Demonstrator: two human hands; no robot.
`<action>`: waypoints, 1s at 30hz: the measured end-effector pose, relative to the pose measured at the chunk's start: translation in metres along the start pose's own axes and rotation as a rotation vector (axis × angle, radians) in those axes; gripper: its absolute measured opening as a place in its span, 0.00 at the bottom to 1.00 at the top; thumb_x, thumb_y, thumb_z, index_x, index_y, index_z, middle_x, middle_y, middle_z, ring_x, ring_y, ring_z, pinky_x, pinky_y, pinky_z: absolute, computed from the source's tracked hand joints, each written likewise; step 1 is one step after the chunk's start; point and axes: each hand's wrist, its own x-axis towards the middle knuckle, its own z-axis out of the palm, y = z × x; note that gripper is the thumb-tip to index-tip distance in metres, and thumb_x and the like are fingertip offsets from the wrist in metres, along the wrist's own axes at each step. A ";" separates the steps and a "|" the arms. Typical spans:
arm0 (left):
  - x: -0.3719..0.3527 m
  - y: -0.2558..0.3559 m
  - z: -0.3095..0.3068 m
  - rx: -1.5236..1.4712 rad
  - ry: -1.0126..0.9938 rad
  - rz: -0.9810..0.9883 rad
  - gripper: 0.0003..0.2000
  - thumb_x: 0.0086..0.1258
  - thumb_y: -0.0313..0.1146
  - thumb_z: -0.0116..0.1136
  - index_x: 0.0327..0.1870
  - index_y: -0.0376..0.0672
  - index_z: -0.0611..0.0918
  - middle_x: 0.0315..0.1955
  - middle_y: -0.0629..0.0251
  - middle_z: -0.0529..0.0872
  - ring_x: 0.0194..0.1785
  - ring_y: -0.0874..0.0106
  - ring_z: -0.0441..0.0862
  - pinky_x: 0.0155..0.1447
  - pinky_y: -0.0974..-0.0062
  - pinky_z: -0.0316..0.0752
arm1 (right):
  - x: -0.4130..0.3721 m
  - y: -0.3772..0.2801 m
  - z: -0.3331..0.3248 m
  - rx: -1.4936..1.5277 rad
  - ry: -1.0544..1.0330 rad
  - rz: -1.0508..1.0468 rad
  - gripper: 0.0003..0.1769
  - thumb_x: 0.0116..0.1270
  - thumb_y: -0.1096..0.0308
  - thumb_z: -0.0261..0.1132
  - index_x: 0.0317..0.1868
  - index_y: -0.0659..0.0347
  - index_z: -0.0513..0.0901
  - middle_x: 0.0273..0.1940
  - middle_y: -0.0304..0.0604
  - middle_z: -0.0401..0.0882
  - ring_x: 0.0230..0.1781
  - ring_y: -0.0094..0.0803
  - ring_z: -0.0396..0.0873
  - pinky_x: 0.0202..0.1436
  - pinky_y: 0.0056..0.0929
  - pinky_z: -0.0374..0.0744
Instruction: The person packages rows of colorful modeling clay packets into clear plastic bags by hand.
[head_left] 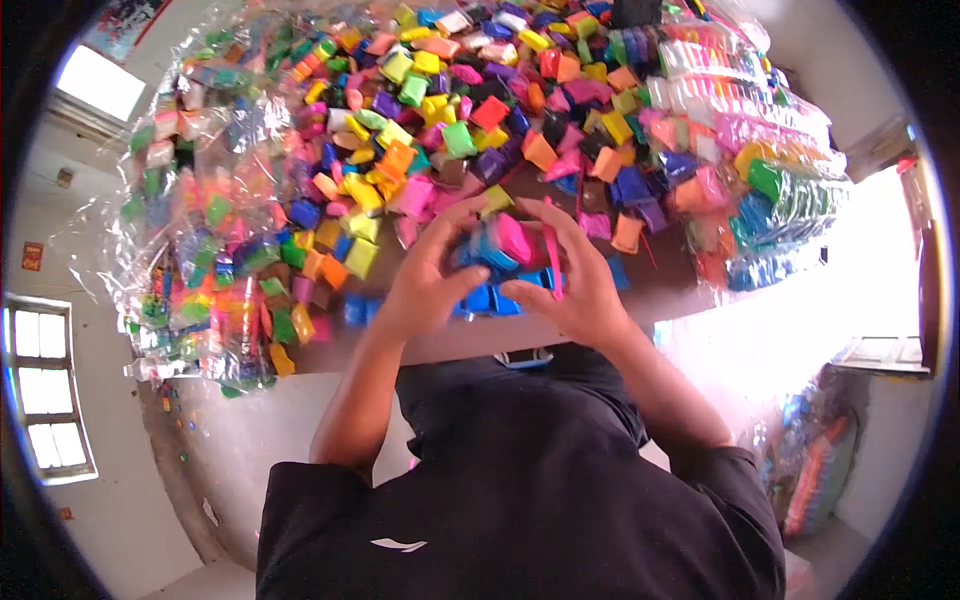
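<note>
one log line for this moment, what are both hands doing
left hand: grips packet bundle | right hand: grips same bundle, thin pink stick at fingers | around: loose coloured packets heaped on table

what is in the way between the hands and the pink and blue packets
Nothing visible: the left hand and right hand clasp the pink and blue packets from either side. A thin pink stick lies against the right fingers; the loose packet pile sits beyond.
</note>
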 end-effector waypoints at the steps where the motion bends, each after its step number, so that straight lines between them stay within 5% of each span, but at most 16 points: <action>1: -0.007 0.001 0.011 -0.015 -0.012 -0.046 0.38 0.64 0.18 0.61 0.79 0.39 0.64 0.62 0.61 0.80 0.64 0.72 0.79 0.68 0.72 0.73 | 0.002 0.001 0.000 0.101 -0.078 0.075 0.39 0.62 0.67 0.81 0.70 0.68 0.74 0.66 0.47 0.80 0.66 0.32 0.78 0.71 0.31 0.73; 6: -0.032 -0.002 0.022 -0.033 0.034 -0.105 0.38 0.63 0.15 0.64 0.76 0.39 0.65 0.59 0.60 0.82 0.61 0.72 0.80 0.66 0.73 0.75 | -0.010 0.023 0.003 0.168 -0.245 0.153 0.36 0.63 0.70 0.80 0.69 0.66 0.75 0.61 0.44 0.82 0.63 0.29 0.79 0.69 0.29 0.76; 9: -0.034 -0.007 0.023 -0.180 0.071 -0.058 0.33 0.65 0.16 0.64 0.73 0.37 0.67 0.57 0.57 0.83 0.61 0.70 0.81 0.68 0.70 0.76 | -0.016 0.029 0.006 0.749 -0.060 0.554 0.29 0.70 0.71 0.73 0.69 0.63 0.76 0.60 0.44 0.83 0.59 0.31 0.82 0.62 0.32 0.81; 16: -0.035 -0.012 0.015 -0.328 0.096 -0.053 0.27 0.70 0.25 0.68 0.69 0.39 0.73 0.58 0.58 0.84 0.57 0.72 0.82 0.64 0.72 0.78 | -0.024 0.026 -0.004 1.233 -0.012 0.725 0.25 0.78 0.63 0.65 0.71 0.62 0.74 0.59 0.47 0.83 0.56 0.37 0.84 0.58 0.36 0.83; 19: -0.035 -0.019 0.005 -0.419 0.198 -0.195 0.19 0.75 0.26 0.64 0.66 0.38 0.77 0.55 0.56 0.87 0.53 0.71 0.85 0.54 0.72 0.82 | -0.016 0.032 -0.007 1.063 0.065 0.815 0.24 0.76 0.67 0.68 0.69 0.60 0.76 0.56 0.41 0.83 0.53 0.31 0.83 0.57 0.33 0.82; 21: -0.033 -0.020 0.006 -0.472 0.414 -0.331 0.12 0.81 0.30 0.59 0.60 0.38 0.82 0.48 0.56 0.89 0.43 0.72 0.87 0.37 0.74 0.83 | -0.001 0.054 -0.009 0.515 0.106 0.563 0.24 0.75 0.67 0.68 0.68 0.62 0.76 0.55 0.45 0.83 0.53 0.35 0.83 0.58 0.34 0.82; 22: -0.036 -0.023 0.003 -0.470 0.412 -0.335 0.12 0.81 0.30 0.59 0.60 0.38 0.82 0.48 0.56 0.89 0.43 0.72 0.87 0.37 0.74 0.83 | 0.011 0.056 -0.012 0.517 0.108 0.566 0.24 0.75 0.67 0.68 0.68 0.62 0.76 0.55 0.45 0.83 0.53 0.35 0.83 0.58 0.34 0.82; 24: -0.045 -0.029 -0.003 -0.484 0.456 -0.371 0.12 0.80 0.31 0.61 0.59 0.39 0.82 0.46 0.57 0.90 0.38 0.74 0.86 0.35 0.75 0.81 | 0.031 0.052 -0.018 -0.288 0.261 0.098 0.23 0.72 0.69 0.70 0.65 0.64 0.78 0.55 0.51 0.84 0.55 0.41 0.84 0.60 0.35 0.81; 25: -0.049 -0.028 0.001 -0.453 0.498 -0.387 0.11 0.78 0.32 0.63 0.56 0.39 0.84 0.42 0.61 0.90 0.34 0.76 0.84 0.34 0.76 0.80 | 0.030 0.056 -0.014 -0.170 0.321 0.124 0.27 0.72 0.70 0.70 0.69 0.64 0.76 0.66 0.46 0.79 0.67 0.36 0.78 0.65 0.36 0.80; 26: -0.054 -0.027 0.006 -0.452 0.509 -0.385 0.11 0.78 0.32 0.63 0.56 0.39 0.84 0.42 0.61 0.90 0.34 0.76 0.84 0.34 0.76 0.80 | 0.023 0.060 -0.013 -0.165 0.312 0.120 0.27 0.72 0.70 0.70 0.69 0.64 0.76 0.66 0.46 0.79 0.67 0.36 0.78 0.65 0.36 0.80; 30: -0.086 -0.032 0.041 -0.149 0.529 -0.484 0.14 0.72 0.31 0.70 0.53 0.35 0.84 0.35 0.67 0.88 0.35 0.80 0.84 0.38 0.79 0.79 | -0.048 0.027 0.011 -0.027 -0.298 0.097 0.33 0.61 0.75 0.75 0.68 0.64 0.77 0.65 0.51 0.81 0.67 0.41 0.80 0.64 0.41 0.81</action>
